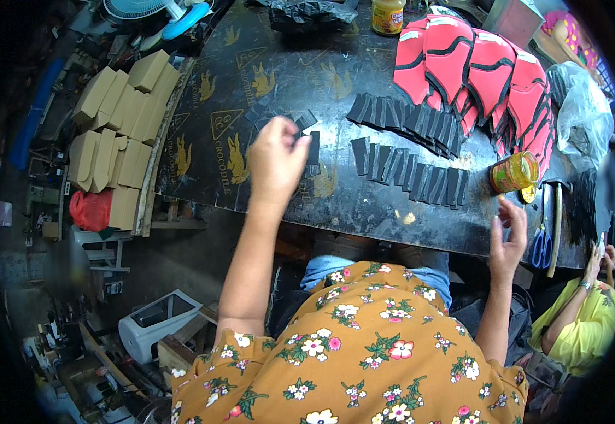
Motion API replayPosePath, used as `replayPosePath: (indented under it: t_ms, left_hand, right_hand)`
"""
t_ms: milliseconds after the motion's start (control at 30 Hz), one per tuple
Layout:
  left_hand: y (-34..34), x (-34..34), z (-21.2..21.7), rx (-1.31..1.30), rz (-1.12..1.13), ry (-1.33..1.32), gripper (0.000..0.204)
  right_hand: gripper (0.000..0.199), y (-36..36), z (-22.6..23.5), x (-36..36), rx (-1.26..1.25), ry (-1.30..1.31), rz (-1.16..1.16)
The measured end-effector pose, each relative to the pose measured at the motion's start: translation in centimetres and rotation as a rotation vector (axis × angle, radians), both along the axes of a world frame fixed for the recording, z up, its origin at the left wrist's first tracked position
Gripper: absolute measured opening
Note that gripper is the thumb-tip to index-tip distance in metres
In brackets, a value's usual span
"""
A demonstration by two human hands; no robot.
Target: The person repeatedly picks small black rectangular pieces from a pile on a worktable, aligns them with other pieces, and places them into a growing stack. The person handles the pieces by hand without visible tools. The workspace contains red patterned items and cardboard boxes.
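A: Head view on my monitor. Note the left hand [277, 152] first.

B: I see it over the dark table [208, 191], at the loose black pieces [312, 150]. Its fingers are curled in, thumb near them; from this angle I cannot tell whether they pinch anything.

A: And the right hand [510, 233]?

B: At the table's near edge, fingers loosely bent, thumb well parted from them. I log it just below the open jar [514, 173], which leans over beside a yellow lid [529, 193]. Blue-handled scissors [542, 247] lie to its right, a thin stick [556, 230] next to those.

A: Position of the strips?

B: Two curved rows of overlapping black strips between the hands: a far row [406, 121] and a near row [410, 173]. The far row's right end lies close to the red panels [450, 60], black-trimmed and fanned in stacks.

A: Anyone else?

B: I record a co-worker in a yellow top [583, 328] at far right, both hands raised near the table.
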State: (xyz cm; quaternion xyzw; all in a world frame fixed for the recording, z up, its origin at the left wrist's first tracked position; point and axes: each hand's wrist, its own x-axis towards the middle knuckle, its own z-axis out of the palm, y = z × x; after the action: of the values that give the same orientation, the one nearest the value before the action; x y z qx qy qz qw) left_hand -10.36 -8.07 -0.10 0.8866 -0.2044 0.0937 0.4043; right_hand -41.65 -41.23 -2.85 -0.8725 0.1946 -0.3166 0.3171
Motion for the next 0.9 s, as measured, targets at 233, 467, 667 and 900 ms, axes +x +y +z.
replayPosePath:
  t_ms: [233, 467, 667, 900]
  left_hand:
    - [3.4, -2.5, -2.2, 0.303, 0.117, 0.064, 0.046]
    - [2.9, -2.1, -3.4, 0.254, 0.143, 0.006, 0.034]
    - [2.4, -1.2, -4.1, 0.135, 0.11, 0.103, 0.029]
    - [3.2, -1.0, -4.1, -0.388, -0.048, 0.306, 0.016]
  right_hand:
    - [0.04, -1.2, 5.1, 2.2, -0.128, -0.144, -0.03]
    - [0.046, -4.1, 8.6, 2.2, -0.502, 0.03, -0.142]
    - [0.052, -6.3, 11.0, 3.4, -0.685, 0.307, -0.127]
    - [0.046, -7.1, 10.0, 5.4, -0.62, 0.402, -0.058]
